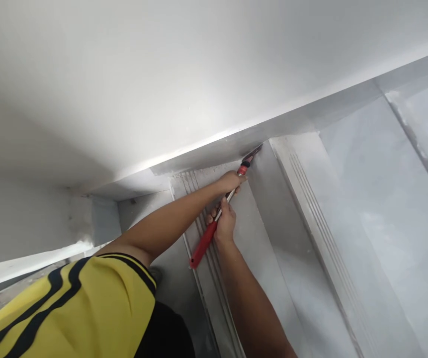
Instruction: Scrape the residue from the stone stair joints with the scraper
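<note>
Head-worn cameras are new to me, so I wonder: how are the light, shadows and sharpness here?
Head view: the white wall is brightest near its middle, dimming leftward; head view: the stair riser lies in grey shade; head view: the tool's red handle looks fairly crisp, its dark tip hard to make out.

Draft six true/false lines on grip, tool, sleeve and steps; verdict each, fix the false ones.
1. The left hand and right hand grip the same long tool. True.
2. The right hand is nearer the tool's tip than the left. False: the left hand is nearer the tip.
3. The tool's handle is red. True.
4. The sleeve in view is plain blue. False: the sleeve is yellow with dark stripes.
5. The tip is down by the strip along the foot of the white wall. True.
6. The step edges are all smooth. False: parallel grooves run along them.
</note>
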### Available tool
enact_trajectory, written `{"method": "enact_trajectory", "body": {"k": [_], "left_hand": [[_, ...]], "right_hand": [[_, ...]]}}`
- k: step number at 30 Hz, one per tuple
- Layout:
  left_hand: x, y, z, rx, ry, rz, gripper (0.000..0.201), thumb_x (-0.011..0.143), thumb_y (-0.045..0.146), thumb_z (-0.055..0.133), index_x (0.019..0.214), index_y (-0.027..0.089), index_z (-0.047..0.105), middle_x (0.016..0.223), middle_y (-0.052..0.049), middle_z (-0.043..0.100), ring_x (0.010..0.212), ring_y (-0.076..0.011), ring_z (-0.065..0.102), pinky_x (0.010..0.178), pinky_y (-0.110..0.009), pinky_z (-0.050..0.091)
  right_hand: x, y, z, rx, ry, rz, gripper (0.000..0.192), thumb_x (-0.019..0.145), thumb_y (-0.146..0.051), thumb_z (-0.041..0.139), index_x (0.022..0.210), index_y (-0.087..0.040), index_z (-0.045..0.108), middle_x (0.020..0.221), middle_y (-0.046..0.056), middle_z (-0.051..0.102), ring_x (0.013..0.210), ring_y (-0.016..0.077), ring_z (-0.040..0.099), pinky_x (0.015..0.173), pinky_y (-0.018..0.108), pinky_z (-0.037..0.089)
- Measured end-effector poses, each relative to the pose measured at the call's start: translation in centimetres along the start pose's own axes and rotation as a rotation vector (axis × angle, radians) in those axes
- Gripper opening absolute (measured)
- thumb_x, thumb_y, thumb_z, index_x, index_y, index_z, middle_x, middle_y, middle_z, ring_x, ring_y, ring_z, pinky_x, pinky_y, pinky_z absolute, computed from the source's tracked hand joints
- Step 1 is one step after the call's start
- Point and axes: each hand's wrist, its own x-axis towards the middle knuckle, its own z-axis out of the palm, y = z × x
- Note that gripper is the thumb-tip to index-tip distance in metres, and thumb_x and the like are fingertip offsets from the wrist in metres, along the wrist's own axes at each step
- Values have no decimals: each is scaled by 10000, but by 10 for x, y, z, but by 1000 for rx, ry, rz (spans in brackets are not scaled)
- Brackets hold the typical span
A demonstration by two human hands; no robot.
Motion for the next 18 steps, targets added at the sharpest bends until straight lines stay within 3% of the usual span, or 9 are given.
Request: {"method": "enact_trajectory", "body": {"k": [3, 8, 10, 12, 16, 18], "left_hand": [[-7, -6, 11, 5, -38, -9, 312, 860, 421, 422, 650, 197, 370, 430, 9, 470, 354, -125, 438, 405, -228, 310], [-47, -39, 70, 47, -196, -47, 337, 837, 398, 456, 587, 173, 460, 418, -32, 495, 365, -139, 437, 407, -245, 308], [-52, -45, 80, 48, -216, -59, 373, 838, 393, 456, 542, 167, 460, 413, -45, 491, 367, -137, 428, 413, -251, 309], [-44, -42, 71, 33, -186, -65, 389, 853, 401, 439, 542, 168, 444, 418, -41, 482, 365, -130, 417, 416, -251, 304], [-10, -16, 26, -43, -62, -59, 328, 887, 394, 395, 631, 190, 374, 434, 4, 450, 366, -116, 415, 432, -236, 327], [-1, -8, 14, -80, -31, -53, 296, 892, 382, 393, 665, 198, 344, 433, 24, 432, 367, -112, 418, 443, -230, 346]], "right_hand": [[-13, 1, -9, 25, 35, 10, 375, 743, -529, 592, 696, -190, 438, 463, -72, 431, 333, 68, 384, 330, 191, 310], [-73, 19, -66, 72, 164, 87, 388, 751, -531, 604, 688, -187, 437, 460, -72, 413, 341, 62, 370, 335, 185, 300], [-80, 22, -77, 55, 179, 97, 393, 754, -532, 602, 677, -186, 433, 455, -71, 410, 338, 63, 366, 335, 187, 298], [-68, 18, -70, 16, 147, 99, 394, 744, -531, 611, 671, -187, 432, 454, -66, 419, 335, 69, 375, 330, 193, 298], [-19, 1, -27, -29, 44, 59, 387, 726, -524, 614, 663, -191, 426, 436, -69, 409, 322, 71, 373, 315, 192, 270], [-7, -5, -15, -35, 30, 40, 384, 731, -527, 600, 662, -191, 427, 433, -71, 405, 317, 64, 361, 316, 188, 260]]}}
